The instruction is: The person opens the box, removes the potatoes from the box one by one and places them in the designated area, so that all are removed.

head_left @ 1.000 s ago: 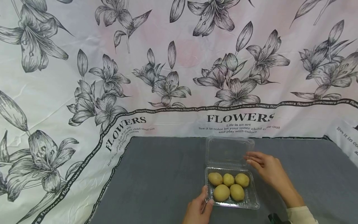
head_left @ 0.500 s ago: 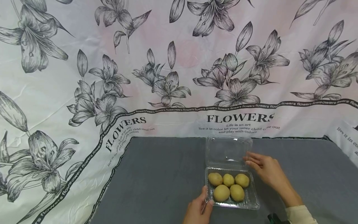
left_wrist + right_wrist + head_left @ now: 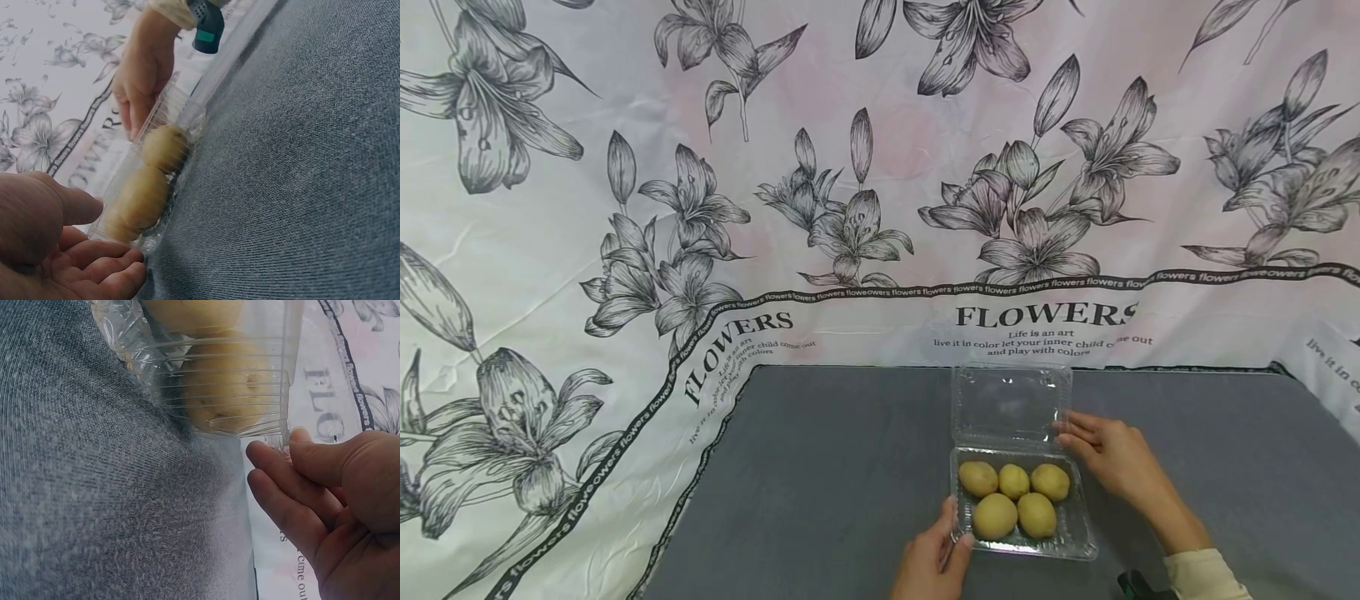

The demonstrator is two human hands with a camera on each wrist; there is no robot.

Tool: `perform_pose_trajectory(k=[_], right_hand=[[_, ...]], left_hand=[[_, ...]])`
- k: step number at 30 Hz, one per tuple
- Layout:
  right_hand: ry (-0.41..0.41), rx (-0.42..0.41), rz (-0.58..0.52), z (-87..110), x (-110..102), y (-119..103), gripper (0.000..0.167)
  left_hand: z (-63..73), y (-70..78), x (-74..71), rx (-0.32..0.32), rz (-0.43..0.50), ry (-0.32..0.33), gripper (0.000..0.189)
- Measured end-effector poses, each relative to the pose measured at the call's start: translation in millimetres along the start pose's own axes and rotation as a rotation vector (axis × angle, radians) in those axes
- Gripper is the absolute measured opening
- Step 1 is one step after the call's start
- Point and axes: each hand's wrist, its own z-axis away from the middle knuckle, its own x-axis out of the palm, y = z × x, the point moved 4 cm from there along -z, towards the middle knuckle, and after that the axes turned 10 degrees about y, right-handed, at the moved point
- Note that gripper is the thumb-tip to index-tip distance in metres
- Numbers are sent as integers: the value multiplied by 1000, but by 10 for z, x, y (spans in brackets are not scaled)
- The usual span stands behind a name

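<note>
A clear plastic clamshell container [image 3: 1078, 546] sits on the grey table, holding several yellow-brown potatoes [image 3: 995, 517] in two rows. Its hinged lid [image 3: 1009, 404] stands raised at the back. My left hand [image 3: 928, 558] grips the container's front left side, thumb at the rim and fingers along the wall; in the left wrist view the same hand [image 3: 75, 244] sits at the corner. With thumb and fingertips my right hand [image 3: 1116, 454] pinches the lid's right edge near the hinge. Close up, the right hand [image 3: 331, 494] has its thumb against the thin clear edge.
A grey cloth-covered table [image 3: 820, 483] spreads left and right of the container. Behind it hangs a white floral sheet [image 3: 850, 325] with printed text. A dark strap with a camera [image 3: 1138, 585] is on the right wrist, by a cream sleeve [image 3: 1206, 575].
The lid's upper right edge has shifted slightly left, and the lid looks more upright. My right hand has barely moved along with it; the left hand and potatoes stay put.
</note>
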Motion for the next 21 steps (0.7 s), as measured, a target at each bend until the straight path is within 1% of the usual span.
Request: perform_pose_trajectory(k=[3, 4, 5, 6, 8, 10, 12, 14, 15, 18, 21], right_hand=[[-20, -2, -12, 2, 12, -3, 52], [-21, -4, -13, 3, 14, -5, 53], [-25, -2, -18, 4, 18, -4, 53], [-28, 0, -21, 2, 23, 2, 53], [-39, 11, -29, 5, 36, 14, 55], [-42, 13, -23, 5, 49, 22, 55], [-45, 14, -22, 5, 60, 27, 55], [-42, 9, -18, 5, 66, 27, 55], [-41, 8, -15, 3, 70, 28, 55], [-46, 16, -15, -1, 72, 37, 55], [-56, 26, -3, -7, 73, 52, 57]], left_hand=[[16, 57, -14, -26, 30, -8, 68], [20, 87, -19, -14, 32, -6, 67], [18, 80, -18, -3, 17, -8, 67], [22, 109, -24, -2, 27, -7, 66], [23, 113, -25, 9, 16, -7, 65], [32, 172, -36, -7, 15, -10, 65], [47, 242, -53, -49, 29, -14, 66], [51, 284, -63, -71, 30, -21, 66], [45, 262, -60, -47, 9, -23, 65], [36, 236, -53, -25, 10, -24, 64], [39, 245, -52, -36, 23, -21, 65]])
